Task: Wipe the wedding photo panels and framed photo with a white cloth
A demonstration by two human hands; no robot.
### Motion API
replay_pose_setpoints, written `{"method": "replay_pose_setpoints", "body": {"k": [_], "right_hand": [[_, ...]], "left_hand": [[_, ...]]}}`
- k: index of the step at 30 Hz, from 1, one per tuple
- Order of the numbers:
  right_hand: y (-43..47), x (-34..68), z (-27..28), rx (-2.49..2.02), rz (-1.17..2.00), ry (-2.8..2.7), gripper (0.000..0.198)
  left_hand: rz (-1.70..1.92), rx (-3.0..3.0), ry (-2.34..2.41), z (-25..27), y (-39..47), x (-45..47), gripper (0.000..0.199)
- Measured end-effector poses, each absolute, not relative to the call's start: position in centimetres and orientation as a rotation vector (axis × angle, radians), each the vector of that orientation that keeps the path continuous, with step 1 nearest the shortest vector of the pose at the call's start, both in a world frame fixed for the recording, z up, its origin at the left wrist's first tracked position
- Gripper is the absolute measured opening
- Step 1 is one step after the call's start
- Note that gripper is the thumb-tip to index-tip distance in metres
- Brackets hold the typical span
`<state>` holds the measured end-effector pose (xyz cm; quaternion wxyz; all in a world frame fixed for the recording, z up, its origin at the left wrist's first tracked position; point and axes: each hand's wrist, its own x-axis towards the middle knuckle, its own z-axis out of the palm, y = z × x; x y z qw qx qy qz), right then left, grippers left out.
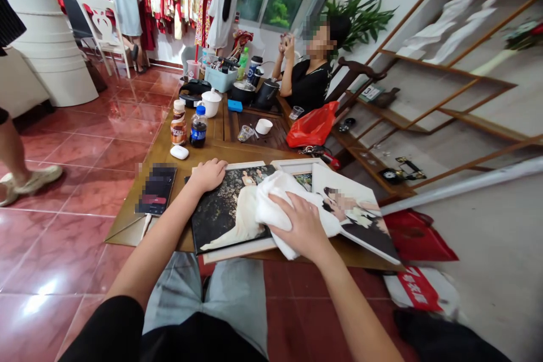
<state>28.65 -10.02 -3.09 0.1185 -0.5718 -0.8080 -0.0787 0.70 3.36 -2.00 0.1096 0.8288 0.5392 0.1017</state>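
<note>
My left hand (208, 174) is closed over the upper left corner of a wedding photo panel (224, 203), which shows a figure in a long pale gown on a dark ground. A white cloth (271, 195) lies bunched across the panel's right side, and my right hand (299, 223) grips it from above with bent fingers. Partly covered by the cloth, a second photo panel (369, 220) slants off to the right. Pale edges of other panels show beneath these two; how they are stacked is hidden.
A phone (159, 189) with a cable lies left on the wooden table (123, 226). Beyond are a white case (179, 152), a cola bottle (198, 127), a brown-labelled bottle (179, 123) and a red plastic bag (314, 124). A person (311, 76) sits across; wooden shelves (449, 68) stand right.
</note>
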Motion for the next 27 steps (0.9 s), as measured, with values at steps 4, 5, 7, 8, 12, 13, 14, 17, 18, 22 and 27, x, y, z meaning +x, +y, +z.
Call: {"method": "replay_pose_setpoints", "body": {"k": [4,5,7,8,12,13,14,17,18,22,27], "right_hand": [[-11.4,28.5,-3.1,-1.657,-0.290,-2.359,0.059],[-11.4,28.3,-3.0,-1.657,-0.296,-2.356,0.058],[-11.5,27.7,-2.9,-1.657,-0.295,-2.360,0.059],[-11.5,27.3,-2.8,-1.653,-0.288,-2.368,0.060],[-11.5,25.5,-2.5,-1.610,-0.236,-2.426,0.065],[-11.5,25.0,-2.5,-1.603,-0.218,-2.439,0.066],[-11.3,24.7,-2.4,-1.601,-0.199,-2.448,0.066],[-10.4,23.9,-2.1,-1.607,-0.135,-2.457,0.066],[-9.9,23.8,-1.9,-1.612,-0.114,-2.456,0.066],[-7.4,23.2,-1.4,-1.650,-0.053,-2.436,0.067],[-3.6,22.2,-1.3,-1.674,-0.076,-2.388,0.065]], "left_hand": [[0.293,2.447,1.579,-1.9,3.4,0.7,0.042],[0.291,2.447,1.581,-1.9,3.4,0.7,0.042],[0.290,2.448,1.582,-1.9,3.4,0.8,0.042],[0.290,2.447,1.583,-1.9,3.4,0.8,0.042],[0.293,2.442,1.584,-1.9,3.4,0.8,0.042],[0.292,2.440,1.583,-1.9,3.4,0.8,0.042],[0.290,2.437,1.581,-1.9,3.4,0.8,0.042],[0.289,2.429,1.578,-1.8,3.3,0.8,0.042],[0.290,2.427,1.576,-1.7,3.3,0.8,0.042],[0.291,2.431,1.578,-1.6,3.2,0.8,0.042],[0.279,2.449,1.573,-1.6,3.2,0.9,0.040]]}}
